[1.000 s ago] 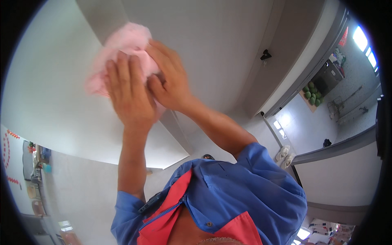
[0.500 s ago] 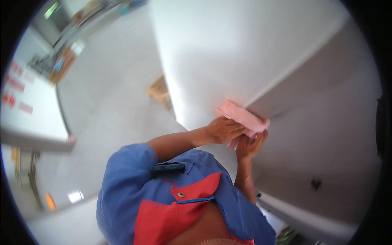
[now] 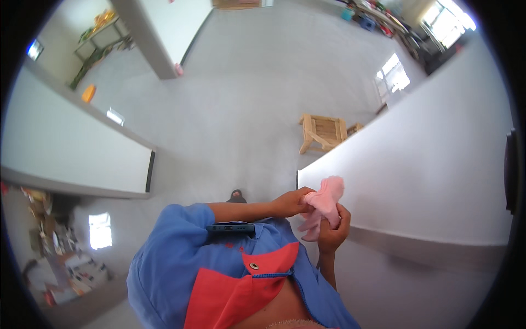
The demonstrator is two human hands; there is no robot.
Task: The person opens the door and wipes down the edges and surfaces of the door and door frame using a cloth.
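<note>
A crumpled pink cloth [image 3: 327, 198] is gathered between my two hands in front of my chest. My left hand [image 3: 290, 202] grips its left edge, fingers closed. On the other side my right hand [image 3: 335, 227] pinches the fabric from below, and a loose end hangs down between the hands. Just beyond the cloth stands a white wall [image 3: 416, 164], its corner edge close to my left hand. Whether the cloth touches the wall I cannot tell.
A wooden stool [image 3: 323, 131] stands on the grey floor past the wall's corner. Another white wall [image 3: 71, 137] runs along the left. Assorted items [image 3: 378, 16] line the far right, and cluttered goods [image 3: 71, 268] lie in a room at lower left. A phone [image 3: 230, 227] sits in my chest pocket.
My body has turned, so the stool and floor now lie ahead. Both hands have come away from the wall's corner edge; the cloth has gone from a flat fold to a bunch.
</note>
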